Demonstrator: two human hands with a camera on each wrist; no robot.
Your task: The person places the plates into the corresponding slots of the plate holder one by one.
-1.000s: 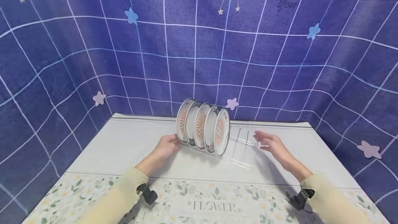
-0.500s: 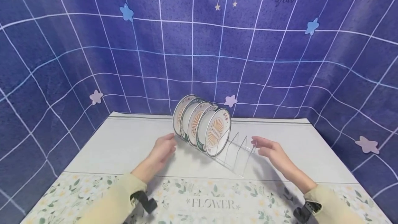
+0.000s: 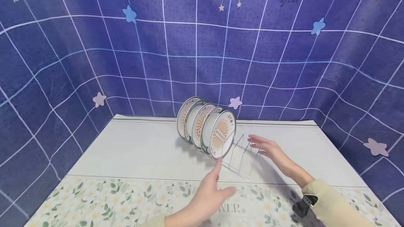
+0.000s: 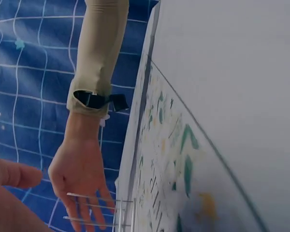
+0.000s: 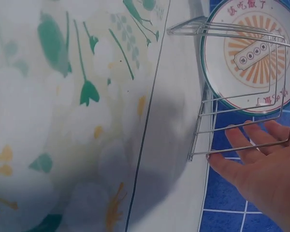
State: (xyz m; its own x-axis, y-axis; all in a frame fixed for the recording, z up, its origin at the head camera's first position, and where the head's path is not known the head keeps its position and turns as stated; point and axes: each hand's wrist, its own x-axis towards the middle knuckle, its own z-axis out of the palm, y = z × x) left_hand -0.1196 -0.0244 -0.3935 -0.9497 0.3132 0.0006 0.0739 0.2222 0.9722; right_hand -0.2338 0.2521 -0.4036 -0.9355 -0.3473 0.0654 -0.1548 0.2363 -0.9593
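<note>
Several round plates stand upright, tilted, in a row in the left part of a metal wire rack. The nearest plate has an orange sunburst and red lettering; some plates behind it show green rims. My right hand is at the rack's right end, fingers extended among the end wires and seeming to touch them in the right wrist view. My left hand reaches in front of the rack with straight fingers and holds nothing. Its index fingertip overlaps the lower edge of the front plate; contact cannot be told.
Wire slots of the rack stand to the right of the plates. The white tabletop has a flower-print cloth along its front. A blue grid-patterned curtain closes off the back and both sides.
The rack has turned, its right end coming nearer, so the plates face more forward. My left hand has left the rack's left end and moved right and nearer. The right hand stays at the right end.
</note>
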